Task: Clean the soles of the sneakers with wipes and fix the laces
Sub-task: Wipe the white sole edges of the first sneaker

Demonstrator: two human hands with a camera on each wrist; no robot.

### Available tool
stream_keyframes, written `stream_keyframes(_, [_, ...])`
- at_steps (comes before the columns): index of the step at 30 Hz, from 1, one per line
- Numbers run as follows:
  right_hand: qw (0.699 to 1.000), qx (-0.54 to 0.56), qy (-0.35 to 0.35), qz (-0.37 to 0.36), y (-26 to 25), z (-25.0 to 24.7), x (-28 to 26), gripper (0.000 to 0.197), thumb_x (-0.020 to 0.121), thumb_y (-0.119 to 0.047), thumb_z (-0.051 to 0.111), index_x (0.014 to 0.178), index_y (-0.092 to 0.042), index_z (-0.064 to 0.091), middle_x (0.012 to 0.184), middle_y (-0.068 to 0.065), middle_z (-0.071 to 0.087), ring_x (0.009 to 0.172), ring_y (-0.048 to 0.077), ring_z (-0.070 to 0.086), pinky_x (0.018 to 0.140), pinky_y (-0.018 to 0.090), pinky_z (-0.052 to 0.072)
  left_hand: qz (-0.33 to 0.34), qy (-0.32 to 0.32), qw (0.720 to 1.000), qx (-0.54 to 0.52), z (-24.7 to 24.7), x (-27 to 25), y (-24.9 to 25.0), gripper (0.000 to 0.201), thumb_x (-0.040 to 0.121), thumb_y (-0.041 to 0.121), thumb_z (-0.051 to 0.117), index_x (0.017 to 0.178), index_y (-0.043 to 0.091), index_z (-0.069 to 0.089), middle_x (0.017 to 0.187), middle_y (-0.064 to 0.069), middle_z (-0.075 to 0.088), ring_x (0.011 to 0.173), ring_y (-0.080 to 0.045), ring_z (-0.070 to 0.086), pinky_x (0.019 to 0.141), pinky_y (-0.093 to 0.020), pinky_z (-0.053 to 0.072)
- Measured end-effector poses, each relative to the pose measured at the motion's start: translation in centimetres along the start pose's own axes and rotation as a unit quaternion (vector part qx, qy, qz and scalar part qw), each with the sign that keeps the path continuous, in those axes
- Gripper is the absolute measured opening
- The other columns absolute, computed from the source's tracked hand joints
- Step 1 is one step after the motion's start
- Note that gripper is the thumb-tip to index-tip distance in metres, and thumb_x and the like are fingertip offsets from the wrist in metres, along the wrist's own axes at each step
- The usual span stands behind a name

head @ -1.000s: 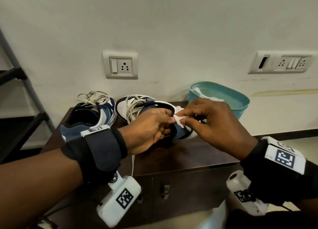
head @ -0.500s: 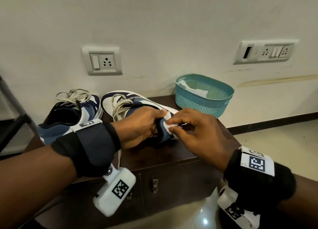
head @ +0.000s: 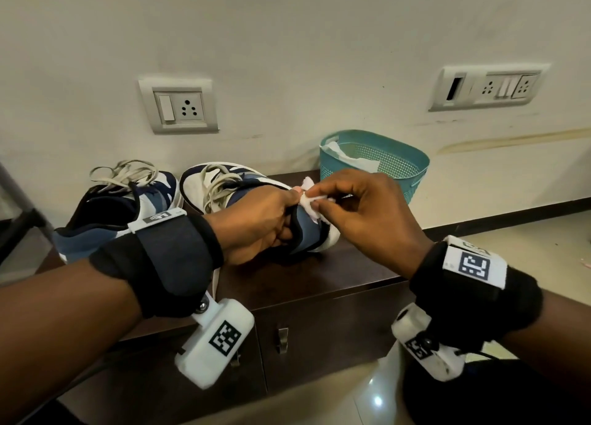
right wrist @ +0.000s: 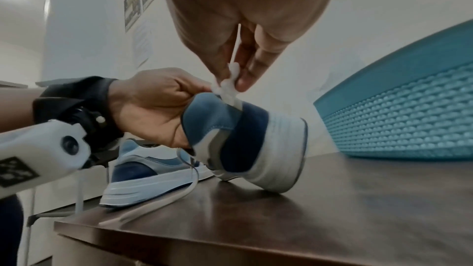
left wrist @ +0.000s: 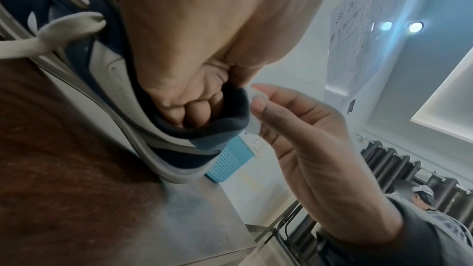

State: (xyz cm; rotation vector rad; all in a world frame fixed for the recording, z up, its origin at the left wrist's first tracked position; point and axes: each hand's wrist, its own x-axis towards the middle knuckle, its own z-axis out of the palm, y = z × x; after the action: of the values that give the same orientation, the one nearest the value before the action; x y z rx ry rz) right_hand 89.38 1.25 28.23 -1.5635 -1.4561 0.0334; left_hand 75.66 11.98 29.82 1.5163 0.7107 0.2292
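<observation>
Two blue-and-white sneakers stand on a dark wooden cabinet top (head: 335,274). My left hand (head: 256,220) grips the heel collar of the right sneaker (head: 307,232), fingers curled inside the opening (left wrist: 189,108), with its heel tipped up off the wood (right wrist: 276,149). My right hand (head: 358,213) pinches a small crumpled white wipe (head: 308,197) between thumb and fingertips and holds it against the top of the heel (right wrist: 227,88). The left sneaker (head: 128,207) sits beside it with loose cream laces (head: 124,172). One lace of the held sneaker trails across the wood (right wrist: 163,201).
A teal perforated basket (head: 393,165) with white wipes in it stands at the back right against the wall. Two socket plates (head: 179,105) are on the wall. The cabinet's front edge lies just below my wrists; a dark metal frame (head: 19,220) stands at the left.
My right hand has shifted the wipe a little up along the heel collar. The left hand keeps its grip on the sneaker. The head view has swung slightly.
</observation>
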Motion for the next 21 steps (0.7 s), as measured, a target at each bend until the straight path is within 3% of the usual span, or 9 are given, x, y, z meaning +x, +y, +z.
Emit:
stream_keyframes(2, [0.999,0.009,-0.017,-0.033,-0.6,0.5,-0.2,0.014,0.086,-0.013,0.076,0.099,-0.017,0.080,0.094,-0.007,0.073,0.088,0.006,0.069,0.077,0.022,0.056,-0.006,-0.005,1.000,-0.005,-0.1,0.2,0.1,0.035,0.105,0.018,0.036,0.076,0.019,0.055,0.066,-0.001,0.042,0.054,-0.012,0.032,0.053,-0.024,0.024])
stream_keyframes(4, [0.999,0.005,-0.025,-0.038,-0.5,1.0,-0.7,0.014,0.088,-0.016,0.076,0.101,-0.019,0.080,0.097,-0.007,0.072,0.091,0.007,0.069,0.079,0.028,0.057,-0.016,0.008,1.000,-0.017,-0.2,0.5,0.2,0.038,0.104,0.018,0.036,0.072,0.020,0.056,0.070,-0.002,0.045,0.055,-0.012,0.030,0.052,-0.024,0.024])
stream_keyframes(6, [0.999,0.006,-0.015,-0.032,0.1,0.9,-1.3,0.013,0.089,-0.016,0.075,0.101,-0.019,0.079,0.096,-0.006,0.071,0.089,0.009,0.069,0.077,0.032,0.056,-0.025,0.000,0.999,-0.027,-0.1,0.7,0.6,0.035,0.106,0.020,0.035,0.077,0.018,0.054,0.072,-0.004,0.050,0.049,-0.011,0.037,0.048,-0.020,0.029])
stream_keyframes(8, [0.999,0.003,-0.025,-0.036,0.6,0.5,-2.1,0.013,0.089,-0.014,0.075,0.101,-0.017,0.079,0.095,-0.005,0.070,0.089,0.010,0.068,0.076,0.029,0.056,-0.031,-0.006,0.999,-0.026,0.0,0.6,0.9,0.041,0.110,0.027,0.030,0.082,0.011,0.056,0.063,-0.004,0.059,0.040,-0.011,0.049,0.042,-0.016,0.038])
stream_keyframes(11, [0.998,-0.002,-0.055,-0.029,1.2,0.1,-2.8,0.013,0.087,-0.011,0.077,0.098,-0.017,0.080,0.094,-0.006,0.071,0.089,0.007,0.069,0.076,0.028,0.057,-0.038,-0.026,0.999,-0.019,0.1,0.6,1.1,0.050,0.112,0.034,0.026,0.090,0.006,0.062,0.058,-0.004,0.066,0.038,-0.011,0.056,0.042,-0.013,0.043])
stream_keyframes(14, [0.999,0.008,-0.023,-0.029,1.1,0.0,-2.0,0.012,0.085,-0.009,0.078,0.094,-0.015,0.080,0.090,-0.007,0.072,0.085,0.008,0.070,0.075,0.028,0.057,-0.042,-0.015,0.999,-0.018,0.3,0.6,1.3,0.045,0.111,0.033,0.028,0.085,0.013,0.059,0.055,-0.001,0.059,0.036,-0.009,0.047,0.039,-0.011,0.038])
stream_keyframes(17, [0.997,0.068,0.027,-0.002,0.4,0.5,-0.4,0.012,0.085,-0.007,0.076,0.096,-0.013,0.079,0.089,-0.008,0.073,0.084,0.006,0.071,0.076,0.025,0.059,-0.031,-0.003,0.999,-0.008,0.3,0.7,1.3,0.038,0.107,0.019,0.030,0.077,0.019,0.053,0.056,0.002,0.051,0.042,-0.009,0.034,0.038,-0.014,0.033])
stream_keyframes(21, [0.998,0.055,0.026,-0.025,0.4,2.0,-0.5,0.011,0.085,-0.011,0.078,0.094,-0.016,0.079,0.089,-0.004,0.071,0.083,0.012,0.069,0.073,0.035,0.058,-0.022,-0.010,1.000,-0.010,0.2,0.6,1.3,0.033,0.101,0.009,0.032,0.076,0.019,0.051,0.066,-0.003,0.048,0.047,-0.011,0.033,0.040,-0.017,0.031])
